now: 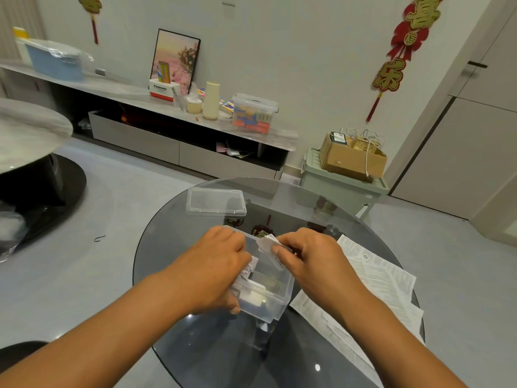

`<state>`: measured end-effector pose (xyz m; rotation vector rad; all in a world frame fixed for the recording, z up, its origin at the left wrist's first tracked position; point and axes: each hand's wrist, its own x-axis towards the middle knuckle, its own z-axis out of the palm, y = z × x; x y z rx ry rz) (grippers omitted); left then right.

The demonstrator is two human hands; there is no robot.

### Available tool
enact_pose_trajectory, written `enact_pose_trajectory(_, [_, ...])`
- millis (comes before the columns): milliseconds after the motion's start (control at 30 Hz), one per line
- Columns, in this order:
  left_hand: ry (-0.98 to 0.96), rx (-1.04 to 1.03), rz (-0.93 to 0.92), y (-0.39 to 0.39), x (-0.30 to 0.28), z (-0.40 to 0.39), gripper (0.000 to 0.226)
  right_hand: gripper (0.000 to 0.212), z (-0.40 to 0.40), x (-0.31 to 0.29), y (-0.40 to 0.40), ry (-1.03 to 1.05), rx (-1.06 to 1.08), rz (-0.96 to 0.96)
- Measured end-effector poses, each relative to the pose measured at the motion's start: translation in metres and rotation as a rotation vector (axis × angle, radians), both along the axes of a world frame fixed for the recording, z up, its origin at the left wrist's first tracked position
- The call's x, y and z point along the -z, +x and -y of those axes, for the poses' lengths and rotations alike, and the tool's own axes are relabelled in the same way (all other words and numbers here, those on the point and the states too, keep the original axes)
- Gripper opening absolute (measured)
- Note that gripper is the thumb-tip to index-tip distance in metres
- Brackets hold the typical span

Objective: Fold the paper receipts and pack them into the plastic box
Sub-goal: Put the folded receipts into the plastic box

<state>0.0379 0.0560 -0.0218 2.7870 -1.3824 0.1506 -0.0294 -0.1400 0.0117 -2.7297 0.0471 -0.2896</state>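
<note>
Receipts are going in now — I have the plastic box (268, 292) at the near middle of the round glass table (173, 326), its lid (216, 202) lying off, just beyond it. My left hand (215, 264) curls over the box's left wall, holding it and pressing on the folded slips (247, 271) already inside. My right hand (307, 256) pinches a folded receipt (269, 245) over the far right rim. To do this well, I should keep the fold squeezed flat, lower it edge-first into the free right side, and hold the box steady so the packed slips don't spring up. Unfolded receipts (377, 278) wait flat on the table to the right — several yet to fold, I judge.
</note>
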Motion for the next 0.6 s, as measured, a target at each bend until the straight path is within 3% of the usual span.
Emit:
enact_pose_trajectory(200, [0.040,0.018,-0.046,-0.003,0.000,-0.002,0.066,0.028,-0.012,-0.001,0.011,-0.246,-0.068,0.017])
enact_pose_trajectory(433, [0.125,0.021,-0.051,-0.005,-0.003,0.001,0.056,0.036,-0.023,0.001,0.012,-0.362,-0.060,-0.022])
enact_pose_trajectory(600, [0.099,0.018,-0.054,-0.006,-0.003,0.001,0.055,0.021,-0.027,0.004,0.014,-0.444,-0.050,-0.029])
